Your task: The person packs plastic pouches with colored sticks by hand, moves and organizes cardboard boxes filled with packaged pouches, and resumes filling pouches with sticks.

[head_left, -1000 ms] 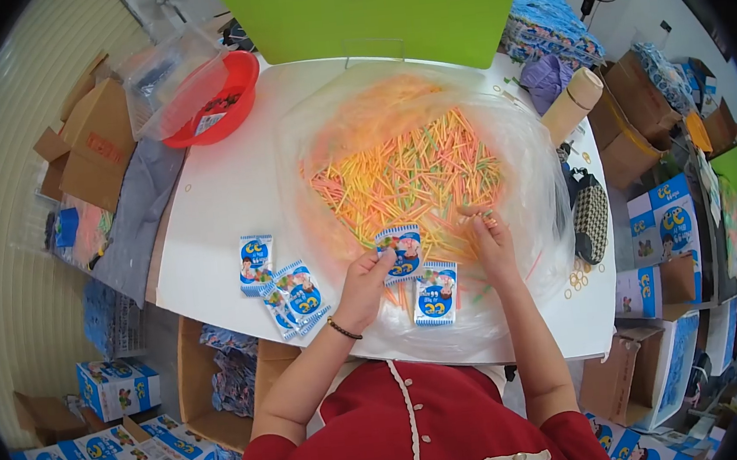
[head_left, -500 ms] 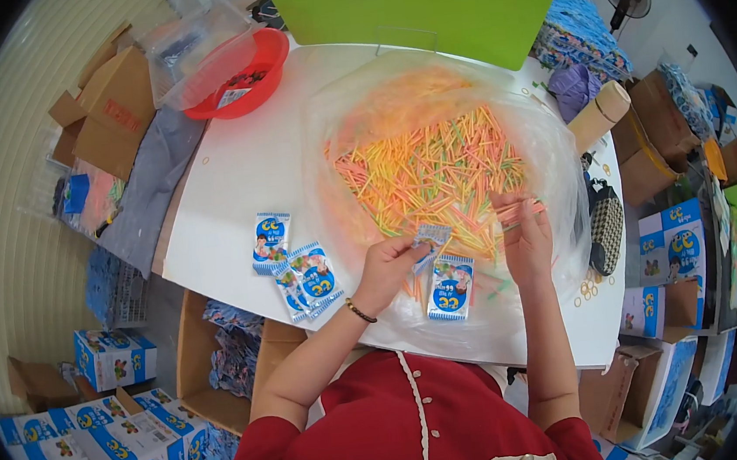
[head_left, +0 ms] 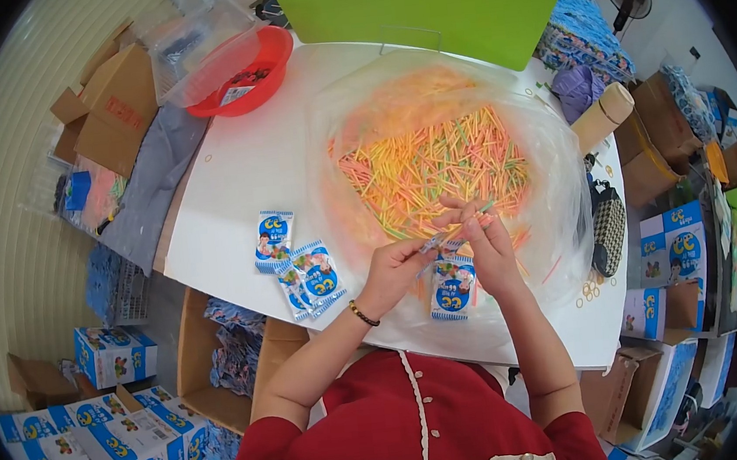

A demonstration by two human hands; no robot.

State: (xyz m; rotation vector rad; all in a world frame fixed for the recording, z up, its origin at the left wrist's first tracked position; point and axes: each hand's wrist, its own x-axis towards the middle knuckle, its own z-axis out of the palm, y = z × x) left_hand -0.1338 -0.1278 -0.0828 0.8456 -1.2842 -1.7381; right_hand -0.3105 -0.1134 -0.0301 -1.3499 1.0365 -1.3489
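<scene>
While the left hand (head_left: 391,272) pinches a small packet (head_left: 433,244) between thumb and fingers, the right hand (head_left: 491,245), partly closed, grips a few thin pastel sticks (head_left: 484,208) just beside it. The held packet is edge-on, its print unreadable. Below it lies a flat packet (head_left: 453,291), its blue label bearing a doubled yellow character, like "CC" from this side; the smaller lettering is too small to read. Both hands partly block the loose stick pile (head_left: 432,159) in the open clear bag (head_left: 564,213). Left of the bag, more packets (head_left: 315,274) overlap on the white table (head_left: 232,176). A green board (head_left: 432,5) stands behind the bag; a checkered pouch (head_left: 608,231) and rubber bands (head_left: 591,291) lie to its right. Farther out, the cartons (head_left: 132,435) repeat the yellow-on-blue logo, and a brown box (head_left: 117,112) carries illegible red print.
</scene>
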